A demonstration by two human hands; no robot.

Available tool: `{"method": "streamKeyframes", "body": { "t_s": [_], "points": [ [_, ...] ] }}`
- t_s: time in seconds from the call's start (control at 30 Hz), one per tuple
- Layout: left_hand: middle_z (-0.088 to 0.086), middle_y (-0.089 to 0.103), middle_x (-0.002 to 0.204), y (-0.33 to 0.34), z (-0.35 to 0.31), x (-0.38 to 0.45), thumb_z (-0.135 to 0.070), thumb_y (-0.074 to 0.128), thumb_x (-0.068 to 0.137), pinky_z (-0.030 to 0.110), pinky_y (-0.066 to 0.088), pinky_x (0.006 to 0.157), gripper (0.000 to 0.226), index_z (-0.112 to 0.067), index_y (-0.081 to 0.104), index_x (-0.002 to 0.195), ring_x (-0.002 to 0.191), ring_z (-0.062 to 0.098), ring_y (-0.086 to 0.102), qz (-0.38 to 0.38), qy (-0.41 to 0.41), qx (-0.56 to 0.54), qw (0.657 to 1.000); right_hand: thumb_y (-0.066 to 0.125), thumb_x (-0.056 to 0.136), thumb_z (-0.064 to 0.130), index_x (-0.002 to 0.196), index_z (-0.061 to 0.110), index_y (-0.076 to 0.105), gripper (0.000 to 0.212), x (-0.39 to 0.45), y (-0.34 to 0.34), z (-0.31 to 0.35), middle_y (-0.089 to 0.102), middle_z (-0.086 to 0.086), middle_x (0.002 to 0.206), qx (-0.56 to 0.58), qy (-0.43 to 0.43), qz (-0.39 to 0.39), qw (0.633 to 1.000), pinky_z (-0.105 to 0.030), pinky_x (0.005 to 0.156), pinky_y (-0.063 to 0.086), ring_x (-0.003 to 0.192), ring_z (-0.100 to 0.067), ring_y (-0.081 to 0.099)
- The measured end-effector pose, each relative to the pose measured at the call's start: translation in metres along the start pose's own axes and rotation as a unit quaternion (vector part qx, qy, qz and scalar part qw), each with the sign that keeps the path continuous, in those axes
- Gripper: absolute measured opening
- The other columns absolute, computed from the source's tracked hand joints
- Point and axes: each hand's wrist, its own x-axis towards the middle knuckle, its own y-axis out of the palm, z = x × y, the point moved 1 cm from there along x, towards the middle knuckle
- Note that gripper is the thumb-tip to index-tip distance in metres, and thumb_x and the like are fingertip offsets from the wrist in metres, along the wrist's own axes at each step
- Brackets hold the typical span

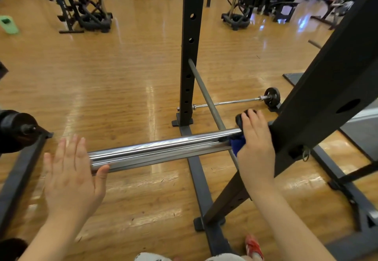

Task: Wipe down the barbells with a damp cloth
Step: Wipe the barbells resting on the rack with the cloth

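Wiping chrome steel barbell sleeve (163,148): right hand (254,144) gripping blue damp cloth (237,143) around it, left hand (72,170) flat-fingered, steadying sleeve end. Next, probably drawing cloth leftward along sleeve.

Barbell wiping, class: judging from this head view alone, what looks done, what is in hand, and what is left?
Done: nothing is provable; the chrome sleeve shines, but that alone doesn't prove it was wiped. In hand: the right hand presses a blue cloth on the sleeve's inner end by the rack upright; the left hand is open at the outer end. Left: the second barbell on the floor lies untouched.
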Motion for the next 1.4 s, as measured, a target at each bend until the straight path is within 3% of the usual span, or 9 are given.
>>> {"method": "streamKeyframes", "body": {
  "t_s": [0.07,0.13,0.27,0.47,0.7,0.87,1.1,1.27,1.4],
  "points": [
    [0.032,0.042,0.139,0.0,0.0,0.0,-0.055,0.015,0.097,0.035,-0.007,0.117,0.082,0.013,0.041,0.134,0.135,0.045,0.031,-0.003,0.0,-0.002,1.0,0.054,0.076,-0.016,0.128,-0.006,0.053,0.052,0.0,0.006,-0.004,0.052,-0.021,0.134,-0.037,-0.013,0.055,0.998,-0.05,0.109,0.029,0.133,-0.037,0.038],
    [0.033,0.043,0.138,0.0,-0.001,0.001,-0.055,0.016,0.097,0.035,-0.007,0.118,0.081,0.014,0.042,0.132,0.134,0.045,0.031,-0.008,0.0,-0.002,1.0,0.058,0.08,-0.002,0.126,-0.003,0.056,0.046,-0.004,0.008,-0.006,0.053,-0.018,0.133,-0.06,-0.022,0.084,0.994,-0.047,0.11,0.023,0.134,-0.036,0.038],
    [0.032,0.043,0.139,0.001,-0.001,0.001,-0.054,0.018,0.096,0.036,-0.008,0.118,0.08,0.014,0.042,0.132,0.134,0.044,0.029,-0.007,-0.004,-0.006,1.0,0.038,0.091,0.038,0.12,0.002,0.062,0.052,-0.001,0.011,-0.003,0.06,-0.01,0.126,-0.038,-0.004,0.062,0.997,-0.041,0.111,0.021,0.13,-0.029,0.042],
    [0.029,0.042,0.141,0.002,0.002,0.002,-0.056,0.017,0.095,0.032,-0.012,0.116,0.081,0.011,0.042,0.134,0.136,0.043,0.029,0.012,-0.009,-0.003,1.0,0.038,0.088,0.011,0.112,-0.004,0.065,0.04,-0.015,0.01,-0.018,0.067,-0.016,0.111,0.007,-0.066,0.005,0.998,-0.048,0.103,0.039,0.118,-0.023,0.046],
    [0.031,0.043,0.139,0.002,0.0,0.002,-0.05,0.025,0.094,0.036,-0.008,0.117,0.074,0.012,0.043,0.132,0.135,0.044,0.028,-0.014,-0.004,-0.013,1.0,0.046,0.087,-0.003,0.12,-0.007,0.059,0.036,-0.012,-0.002,-0.02,0.059,-0.021,0.124,-0.025,-0.11,0.001,0.994,-0.045,0.11,0.028,0.126,-0.031,0.043],
    [0.031,0.043,0.139,0.001,-0.001,0.001,-0.053,0.019,0.095,0.038,-0.006,0.116,0.078,0.011,0.043,0.132,0.135,0.044,0.029,-0.007,-0.009,-0.013,1.0,0.063,0.074,-0.02,0.127,-0.005,0.054,0.056,-0.02,0.009,-0.022,0.056,-0.02,0.129,-0.056,-0.061,0.051,0.995,-0.048,0.11,0.023,0.129,-0.034,0.041],
    [0.03,0.043,0.14,0.002,0.001,0.001,-0.054,0.018,0.096,0.037,-0.008,0.117,0.079,0.011,0.043,0.133,0.137,0.042,0.029,0.002,-0.013,-0.008,1.0,0.036,0.087,0.003,0.121,-0.007,0.058,0.041,-0.017,-0.008,-0.013,0.059,-0.021,0.123,-0.01,-0.056,-0.001,0.998,-0.038,0.111,0.025,0.126,-0.028,0.041],
    [0.03,0.043,0.14,0.001,0.0,0.001,-0.051,0.022,0.095,0.037,-0.008,0.116,0.075,0.01,0.043,0.133,0.136,0.043,0.028,0.002,-0.008,-0.018,1.0,0.068,0.066,-0.017,0.108,-0.008,0.065,0.043,0.015,0.002,0.001,0.064,-0.023,0.112,-0.086,-0.044,0.056,0.994,-0.048,0.102,0.034,0.114,-0.042,0.055],
    [0.031,0.043,0.139,0.001,0.0,0.0,-0.054,0.021,0.096,0.042,0.002,0.116,0.077,0.012,0.044,0.131,0.135,0.043,0.028,-0.012,-0.004,-0.021,1.0,0.072,0.056,-0.025,0.116,-0.008,0.061,0.063,-0.014,-0.002,-0.004,0.062,-0.023,0.12,-0.075,-0.002,0.074,0.994,-0.052,0.097,0.036,0.117,-0.041,0.055]
  ]
}}
